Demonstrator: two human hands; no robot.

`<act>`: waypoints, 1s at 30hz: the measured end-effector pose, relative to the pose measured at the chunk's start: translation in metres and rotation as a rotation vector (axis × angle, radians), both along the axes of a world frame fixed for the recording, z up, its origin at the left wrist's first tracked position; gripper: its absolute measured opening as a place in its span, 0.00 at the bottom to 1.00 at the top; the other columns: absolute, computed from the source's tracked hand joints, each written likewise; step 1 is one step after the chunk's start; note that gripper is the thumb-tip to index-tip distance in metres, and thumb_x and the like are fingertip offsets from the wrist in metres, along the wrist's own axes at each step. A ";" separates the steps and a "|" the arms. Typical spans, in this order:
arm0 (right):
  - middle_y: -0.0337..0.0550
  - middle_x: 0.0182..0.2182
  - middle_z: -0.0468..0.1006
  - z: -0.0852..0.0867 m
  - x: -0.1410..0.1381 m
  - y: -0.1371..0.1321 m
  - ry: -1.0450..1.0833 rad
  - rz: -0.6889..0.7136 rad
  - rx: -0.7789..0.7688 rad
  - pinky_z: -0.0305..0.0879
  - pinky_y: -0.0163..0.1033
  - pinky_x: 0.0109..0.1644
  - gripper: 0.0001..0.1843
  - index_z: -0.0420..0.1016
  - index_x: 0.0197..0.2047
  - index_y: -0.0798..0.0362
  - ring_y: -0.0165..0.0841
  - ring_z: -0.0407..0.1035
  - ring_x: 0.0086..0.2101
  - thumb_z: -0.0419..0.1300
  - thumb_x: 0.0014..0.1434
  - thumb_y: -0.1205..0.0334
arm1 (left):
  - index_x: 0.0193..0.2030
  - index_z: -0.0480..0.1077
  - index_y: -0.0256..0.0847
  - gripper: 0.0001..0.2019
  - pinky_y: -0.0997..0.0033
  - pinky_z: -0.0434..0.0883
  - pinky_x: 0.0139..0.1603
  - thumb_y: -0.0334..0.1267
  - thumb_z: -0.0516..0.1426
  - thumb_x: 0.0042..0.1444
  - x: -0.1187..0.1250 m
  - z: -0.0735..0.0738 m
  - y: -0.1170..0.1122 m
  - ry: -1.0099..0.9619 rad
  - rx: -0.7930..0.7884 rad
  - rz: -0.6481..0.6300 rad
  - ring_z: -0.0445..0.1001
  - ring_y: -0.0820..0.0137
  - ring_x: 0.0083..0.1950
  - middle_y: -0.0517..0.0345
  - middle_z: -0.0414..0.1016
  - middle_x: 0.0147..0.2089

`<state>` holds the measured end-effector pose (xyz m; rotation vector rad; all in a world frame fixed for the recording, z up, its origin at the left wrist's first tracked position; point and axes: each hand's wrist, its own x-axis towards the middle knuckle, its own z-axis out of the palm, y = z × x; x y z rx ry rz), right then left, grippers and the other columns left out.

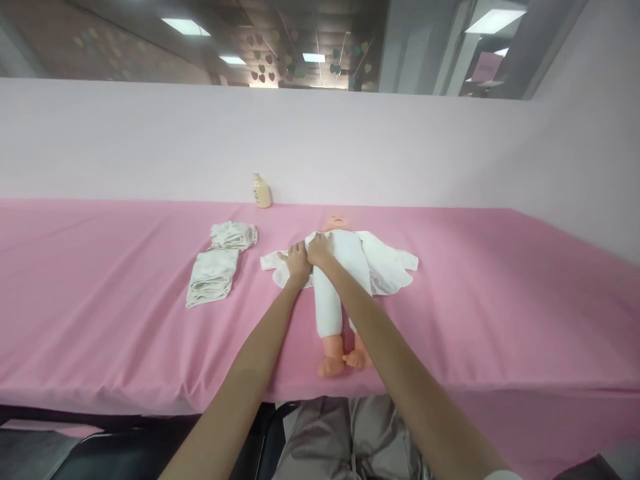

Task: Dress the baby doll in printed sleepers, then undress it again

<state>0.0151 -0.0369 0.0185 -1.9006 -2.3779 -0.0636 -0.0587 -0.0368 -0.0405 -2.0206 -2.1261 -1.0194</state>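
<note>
A baby doll [331, 353] lies on its back, head toward the wall and bare feet toward me. White clothing [327, 303] covers its trunk and legs. Spread out beneath it is a white long-sleeved jacket [390, 263], its sleeves reaching to both sides. My right hand [320, 248] has its fingers closed on the white clothing at the upper left of the doll's trunk. Beside it, against the doll's side and over the jacket's left part, is my left hand [299, 262], one digit stretched out to the left. My right forearm crosses over one leg, partly hiding it.
Two folded white cloths [213, 277] lie to the left. A pump bottle [261, 191] stands at the back by the white wall [150, 143]. The pink cover [115, 293] hangs over the table's front edge, close to my lap. A window is above the wall.
</note>
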 end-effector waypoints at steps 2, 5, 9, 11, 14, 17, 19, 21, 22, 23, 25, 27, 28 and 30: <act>0.65 0.64 0.52 -0.004 -0.008 0.009 -0.021 -0.042 -0.009 0.28 0.63 0.64 0.29 0.56 0.64 0.68 0.50 0.43 0.64 0.48 0.59 0.70 | 0.53 0.63 0.36 0.16 0.37 0.45 0.63 0.35 0.47 0.60 -0.004 -0.002 -0.004 -0.003 0.007 -0.036 0.67 0.56 0.55 0.42 0.72 0.51; 0.65 0.64 0.52 -0.008 -0.015 0.015 -0.056 -0.099 0.010 0.25 0.67 0.63 0.31 0.54 0.65 0.67 0.53 0.41 0.64 0.50 0.59 0.69 | 0.54 0.63 0.36 0.17 0.38 0.45 0.63 0.35 0.48 0.59 -0.009 -0.002 -0.007 -0.010 0.007 -0.069 0.67 0.56 0.55 0.42 0.72 0.50; 0.64 0.61 0.60 -0.005 -0.013 0.005 0.018 -0.150 0.068 0.26 0.70 0.61 0.26 0.61 0.61 0.63 0.51 0.47 0.62 0.52 0.59 0.69 | 0.54 0.65 0.40 0.19 0.39 0.42 0.64 0.32 0.49 0.55 -0.014 -0.001 -0.008 -0.075 0.037 0.007 0.66 0.56 0.56 0.45 0.73 0.51; 0.60 0.58 0.65 0.003 -0.007 -0.006 0.082 -0.139 0.109 0.28 0.70 0.61 0.22 0.64 0.58 0.59 0.45 0.51 0.61 0.51 0.60 0.71 | 0.53 0.67 0.41 0.19 0.37 0.40 0.64 0.30 0.48 0.54 -0.014 -0.001 -0.010 -0.138 0.066 0.056 0.66 0.55 0.56 0.47 0.74 0.50; 0.55 0.54 0.69 0.019 0.010 -0.027 0.270 -0.090 0.177 0.36 0.66 0.62 0.17 0.67 0.52 0.58 0.36 0.55 0.58 0.50 0.60 0.72 | 0.52 0.67 0.42 0.19 0.41 0.43 0.64 0.29 0.47 0.55 -0.016 0.000 -0.011 -0.230 0.116 0.084 0.67 0.56 0.55 0.49 0.75 0.50; 0.53 0.54 0.69 0.035 0.027 -0.040 0.482 -0.061 0.208 0.41 0.62 0.62 0.13 0.67 0.49 0.58 0.32 0.56 0.56 0.51 0.61 0.71 | 0.50 0.68 0.42 0.19 0.49 0.51 0.62 0.29 0.46 0.55 -0.022 0.000 -0.009 -0.332 0.108 0.157 0.70 0.60 0.52 0.52 0.76 0.48; 0.53 0.57 0.66 0.041 0.037 -0.041 0.539 -0.128 0.197 0.41 0.62 0.62 0.16 0.66 0.51 0.58 0.33 0.55 0.58 0.50 0.60 0.72 | 0.49 0.69 0.42 0.18 0.54 0.54 0.60 0.29 0.46 0.54 -0.026 -0.001 -0.007 -0.382 0.059 0.202 0.72 0.61 0.50 0.52 0.76 0.46; 0.53 0.59 0.64 0.040 0.044 -0.035 0.564 -0.212 0.178 0.38 0.63 0.62 0.22 0.64 0.55 0.57 0.35 0.53 0.59 0.49 0.57 0.74 | 0.48 0.69 0.42 0.17 0.56 0.55 0.59 0.30 0.47 0.53 -0.030 -0.002 -0.005 -0.396 0.024 0.208 0.72 0.61 0.49 0.53 0.77 0.45; 0.52 0.60 0.63 0.039 0.046 -0.031 0.574 -0.236 0.174 0.36 0.65 0.62 0.25 0.63 0.57 0.56 0.36 0.52 0.60 0.49 0.56 0.75 | 0.48 0.70 0.42 0.17 0.56 0.55 0.59 0.30 0.48 0.53 -0.031 -0.002 -0.004 -0.396 0.019 0.202 0.72 0.61 0.49 0.53 0.77 0.45; 0.51 0.60 0.62 0.036 0.048 -0.026 0.581 -0.242 0.177 0.33 0.66 0.62 0.27 0.63 0.58 0.55 0.37 0.51 0.60 0.49 0.55 0.75 | 0.48 0.70 0.42 0.17 0.56 0.54 0.59 0.30 0.48 0.53 -0.032 -0.003 -0.003 -0.397 0.019 0.197 0.72 0.61 0.49 0.53 0.77 0.45; 0.49 0.60 0.63 0.031 0.051 -0.019 0.603 -0.255 0.192 0.29 0.69 0.62 0.30 0.62 0.59 0.52 0.39 0.51 0.60 0.48 0.52 0.77 | 0.48 0.70 0.42 0.17 0.56 0.54 0.59 0.31 0.49 0.53 -0.033 -0.005 -0.001 -0.407 0.023 0.190 0.72 0.61 0.50 0.53 0.77 0.45; 0.49 0.60 0.63 0.027 0.052 -0.014 0.633 -0.268 0.202 0.27 0.67 0.63 0.32 0.62 0.59 0.52 0.39 0.51 0.60 0.48 0.51 0.77 | 0.48 0.70 0.42 0.17 0.56 0.54 0.59 0.31 0.49 0.53 -0.034 -0.006 0.001 -0.413 0.022 0.185 0.72 0.61 0.50 0.53 0.77 0.46; 0.49 0.60 0.62 0.026 0.053 -0.013 0.647 -0.261 0.214 0.27 0.65 0.63 0.32 0.62 0.60 0.54 0.38 0.51 0.60 0.48 0.51 0.77 | 0.49 0.69 0.42 0.17 0.56 0.54 0.59 0.31 0.49 0.53 -0.034 -0.007 0.001 -0.412 0.020 0.184 0.72 0.61 0.50 0.52 0.77 0.46; 0.50 0.61 0.62 0.025 0.056 -0.014 0.672 -0.255 0.236 0.28 0.62 0.64 0.31 0.62 0.60 0.55 0.38 0.50 0.60 0.47 0.52 0.76 | 0.50 0.69 0.41 0.17 0.56 0.54 0.59 0.32 0.50 0.54 -0.035 -0.008 0.002 -0.405 0.020 0.186 0.71 0.60 0.51 0.51 0.76 0.46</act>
